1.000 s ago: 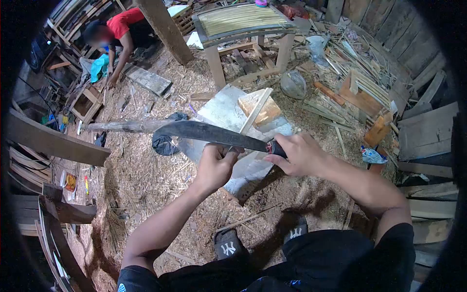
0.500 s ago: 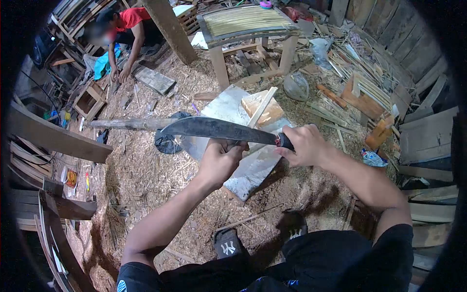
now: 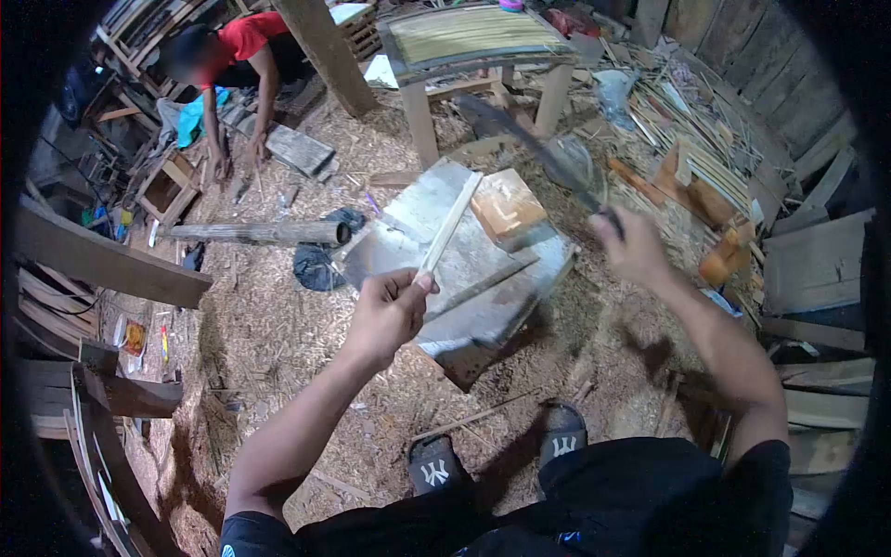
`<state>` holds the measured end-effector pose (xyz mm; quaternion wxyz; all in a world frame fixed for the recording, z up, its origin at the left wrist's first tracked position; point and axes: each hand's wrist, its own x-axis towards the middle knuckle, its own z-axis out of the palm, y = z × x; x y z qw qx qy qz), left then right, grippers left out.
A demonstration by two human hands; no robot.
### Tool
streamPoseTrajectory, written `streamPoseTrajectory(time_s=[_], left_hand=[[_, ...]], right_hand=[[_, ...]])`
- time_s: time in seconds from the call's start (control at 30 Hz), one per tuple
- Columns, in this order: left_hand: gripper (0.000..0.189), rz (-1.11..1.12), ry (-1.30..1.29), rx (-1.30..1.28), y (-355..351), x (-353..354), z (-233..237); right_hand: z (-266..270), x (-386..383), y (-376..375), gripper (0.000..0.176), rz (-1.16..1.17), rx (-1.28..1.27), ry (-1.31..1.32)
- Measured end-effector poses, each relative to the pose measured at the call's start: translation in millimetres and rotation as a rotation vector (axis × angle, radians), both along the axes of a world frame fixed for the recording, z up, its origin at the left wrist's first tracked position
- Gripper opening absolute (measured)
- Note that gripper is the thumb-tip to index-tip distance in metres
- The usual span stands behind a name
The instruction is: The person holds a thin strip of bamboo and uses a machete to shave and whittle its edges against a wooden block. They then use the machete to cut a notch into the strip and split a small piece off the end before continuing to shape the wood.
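**Head view, workshop floor.** The left hand (image 3: 388,314) is over the near-left edge of the large flat grey slab (image 3: 506,292), which lies on a floor of sawdust and shavings. Its fingers are curled and pressed together, with the thumb on top, pinching the lower end of a thin pale bamboo strip (image 3: 452,223). The pale bamboo strip slants up and away from the hand across the slab, and its far tip is near the slab's far corner.

The right hand (image 3: 634,246) is just beyond the slab's right edge. Its fingers are wrapped round the handle of a long dark-bladed machete (image 3: 529,144). The blade is blurred and reaches up and to the left, above the slab's far corner.

A squat tan wooden block (image 3: 506,206) rests on the far part of the slab, just right of the strip. To the left of the slab lie a crumpled black bag (image 3: 314,269) and a long grey bamboo pole (image 3: 255,232), one end of which is close to the slab's left corner. Near the slab's close corner are the person's two black sandals (image 3: 434,464).

Beyond the slab stands a wooden worktop (image 3: 464,37) with a top of pale slats. Far to the left of the slab, a second person in a red shirt (image 3: 243,37) bends over with both hands down on the floor.
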<state>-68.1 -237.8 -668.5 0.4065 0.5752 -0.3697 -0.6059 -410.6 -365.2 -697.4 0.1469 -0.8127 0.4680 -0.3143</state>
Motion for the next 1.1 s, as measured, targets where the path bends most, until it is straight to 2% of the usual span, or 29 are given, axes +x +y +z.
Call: streamPoseTrajectory(time_s=[0.07, 0.1, 0.17, 0.27, 0.3, 0.37, 0.5, 0.63, 0.73, 0.8, 0.83, 0.9, 0.97, 1.0, 1.1], left_hand=[[0.025, -0.013, 0.025, -0.004, -5.2, -11.7, -1.5], [0.025, -0.021, 0.033, -0.019, -7.8, -16.3, -0.1], [0.024, -0.041, 0.071, -0.014, -12.5, -20.5, 2.6], [0.021, -0.033, 0.102, -0.016, -14.2, -20.1, 1.2], [0.021, -0.03, 0.104, -0.014, -13.1, -20.1, 2.0], [0.021, -0.052, 0.102, -0.019, -9.7, -19.7, 5.2], [0.023, -0.046, 0.051, -0.017, -2.4, -20.6, 10.4], [0.027, -0.099, 0.033, -0.013, -2.0, -16.8, 3.9], [0.028, -0.098, 0.011, -0.012, -0.1, -17.9, 6.0], [0.028, -0.081, 0.044, 0.012, 9.6, -17.0, 14.5], [0.028, -0.129, -0.043, -0.006, 17.9, -13.1, 23.9], [0.027, -0.168, -0.15, -0.033, 15.7, 0.3, 31.4], [0.027, -0.04, -0.188, -0.071, 5.5, 9.6, 18.8], [0.027, -0.055, -0.212, -0.06, 0.4, 11.7, 11.9], [0.027, -0.126, -0.307, -0.049, -11.1, 4.0, 6.0]], right_hand=[[5.4, 20.1, 18.3, 0.044, 0.061, 0.227, 0.09], [8.6, 30.3, 24.2, 0.047, 0.175, 0.179, 0.042], [28.1, 47.2, 36.9, 0.039, 0.188, 0.418, 0.23], [21.2, 58.3, 47.9, 0.045, 0.307, 0.078, 0.192], [21.6, 60.2, 48.8, 0.045, 0.31, 0.08, 0.193], [25.8, 64.4, 51.2, 0.06, 0.314, 0.189, 0.249], [16.3, 58.6, 46.8, 0.057, 0.353, 0.073, 0.239], [13.3, 44.9, 34.2, 0.053, 0.337, 0.081, 0.309], [-1.1, 37.2, 22.4, 0.053, 0.323, -0.026, 0.312], [-11.4, 23.0, -4.5, 0.053, -0.028, 0.054, 0.109], [1.1, 8.0, -19.4, 0.052, -0.135, 0.277, 0.104], [7.6, -18.6, -24.0, 0.051, -0.214, 0.292, 0.189], [-0.6, -8.2, -11.1, 0.052, -0.148, 0.25, 0.123], [-1.0, -5.1, -2.3, 0.053, -0.105, 0.205, 0.061], [-6.4, 14.7, 6.8, 0.057, -0.124, 0.385, 0.176]])
